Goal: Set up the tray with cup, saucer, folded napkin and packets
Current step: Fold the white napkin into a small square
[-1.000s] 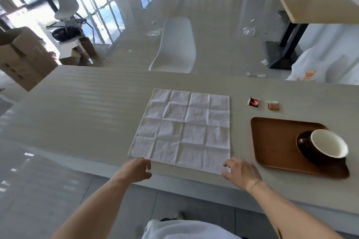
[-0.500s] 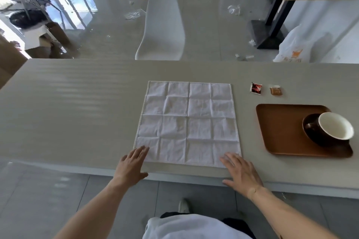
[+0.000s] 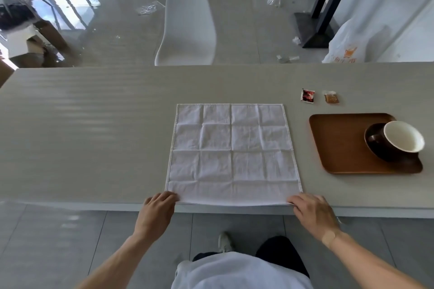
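A white creased napkin (image 3: 232, 150) lies spread flat on the pale table (image 3: 94, 129), its near edge at the table's front edge. My left hand (image 3: 159, 209) pinches the napkin's near left corner and my right hand (image 3: 310, 211) pinches the near right corner. To the right sits a brown wooden tray (image 3: 340, 145) holding a dark saucer (image 3: 375, 148) with a cup (image 3: 404, 137), white inside, standing on it. Beyond the tray lie a red packet (image 3: 307, 95) and a brown packet (image 3: 331, 97) on the table.
A white chair (image 3: 187, 23) stands behind the table's far edge. A second table on a black leg (image 3: 324, 4) and a white plastic bag (image 3: 352, 42) are at the back right. Cardboard boxes and litter lie on the glossy floor at left.
Both hands went from lying flat near the napkin's front edge to gripping its two near corners. The camera tilted further down, so the table sits lower in view.
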The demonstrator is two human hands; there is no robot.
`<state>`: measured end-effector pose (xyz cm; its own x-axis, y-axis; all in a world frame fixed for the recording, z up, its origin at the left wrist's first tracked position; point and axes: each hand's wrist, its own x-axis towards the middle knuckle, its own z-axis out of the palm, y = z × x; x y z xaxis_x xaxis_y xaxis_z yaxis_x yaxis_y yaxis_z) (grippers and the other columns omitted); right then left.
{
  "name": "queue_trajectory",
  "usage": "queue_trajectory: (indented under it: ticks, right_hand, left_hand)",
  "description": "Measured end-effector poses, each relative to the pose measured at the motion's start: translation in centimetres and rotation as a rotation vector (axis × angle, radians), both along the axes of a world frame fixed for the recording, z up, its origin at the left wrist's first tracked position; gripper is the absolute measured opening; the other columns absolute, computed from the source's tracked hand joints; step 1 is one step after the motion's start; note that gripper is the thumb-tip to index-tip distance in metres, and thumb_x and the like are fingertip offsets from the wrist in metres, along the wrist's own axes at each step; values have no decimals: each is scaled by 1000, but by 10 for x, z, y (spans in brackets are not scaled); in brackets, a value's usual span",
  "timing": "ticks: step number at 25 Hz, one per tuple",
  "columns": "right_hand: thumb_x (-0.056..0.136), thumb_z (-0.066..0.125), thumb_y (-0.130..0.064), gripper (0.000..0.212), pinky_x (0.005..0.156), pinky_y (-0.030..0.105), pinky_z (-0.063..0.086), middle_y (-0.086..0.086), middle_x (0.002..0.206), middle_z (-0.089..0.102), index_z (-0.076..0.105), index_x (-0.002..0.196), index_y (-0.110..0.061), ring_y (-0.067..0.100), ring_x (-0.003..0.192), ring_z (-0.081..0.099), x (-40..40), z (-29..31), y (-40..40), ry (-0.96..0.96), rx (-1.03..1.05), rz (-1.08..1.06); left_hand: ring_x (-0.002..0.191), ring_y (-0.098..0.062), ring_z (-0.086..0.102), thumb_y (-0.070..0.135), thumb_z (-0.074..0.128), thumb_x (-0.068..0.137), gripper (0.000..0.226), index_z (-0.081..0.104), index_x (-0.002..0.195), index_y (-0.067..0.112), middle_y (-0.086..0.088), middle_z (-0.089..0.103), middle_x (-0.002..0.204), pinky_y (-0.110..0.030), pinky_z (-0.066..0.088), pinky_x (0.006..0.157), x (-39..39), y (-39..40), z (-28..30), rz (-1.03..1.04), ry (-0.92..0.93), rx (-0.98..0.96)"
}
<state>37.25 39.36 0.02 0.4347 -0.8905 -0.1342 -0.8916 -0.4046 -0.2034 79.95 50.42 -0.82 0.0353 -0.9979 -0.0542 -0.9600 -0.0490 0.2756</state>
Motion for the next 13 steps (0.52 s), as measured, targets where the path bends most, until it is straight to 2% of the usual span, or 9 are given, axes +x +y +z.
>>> queue_trajectory:
  ticks: [2, 3, 5, 7, 10, 13]
  right_hand:
    - [86, 67, -20, 11, 70, 32, 48, -9, 92, 72, 70, 94, -26, 21, 81, 68, -8, 9, -8, 9, 156, -68]
    - [90, 62, -27, 8, 71, 31, 49, -10, 94, 71, 69, 96, -28, 18, 83, 67, -12, 13, -14, -4, 239, -97]
    - [90, 62, -34, 7, 72, 31, 51, -12, 90, 71, 68, 92, -30, 12, 82, 65, -21, 21, -25, -38, 384, -154]
    - [86, 67, -35, 4, 74, 31, 52, -14, 85, 72, 69, 86, -31, 7, 79, 65, -26, 30, -38, -129, 423, -210]
    - [83, 72, -34, 4, 74, 30, 53, -16, 83, 72, 70, 80, -34, 4, 81, 66, -26, 44, -61, -268, 417, -276]
    - [81, 75, -33, 5, 68, 25, 50, -15, 81, 73, 71, 80, -35, 4, 81, 66, -20, 58, -92, -420, 418, -333]
  left_hand:
    - [89, -20, 68, 23, 54, 93, 19, 72, 98, 21, 9, 72, 98, -36, 49, 72, 3, -2, 2, 38, 79, 55]
    - [89, -20, 68, 21, 58, 95, 15, 72, 99, 22, 10, 72, 96, -36, 49, 73, 4, -4, 3, 42, 110, 68]
    - [87, -19, 69, 19, 64, 93, 10, 73, 98, 22, 11, 73, 95, -34, 51, 74, 7, -8, 7, 66, 200, 80]
    - [85, -15, 69, 22, 64, 94, 10, 73, 99, 22, 13, 74, 92, -28, 49, 72, 9, -19, 14, 136, 292, 114]
    - [66, -7, 59, 24, 67, 92, 6, 72, 91, 28, 17, 62, 66, -18, 41, 62, 14, -48, 29, 288, 416, 148]
    - [58, -10, 53, 20, 73, 87, 17, 71, 78, 35, 8, 59, 59, -25, 41, 59, 23, -84, 45, 422, 658, 116]
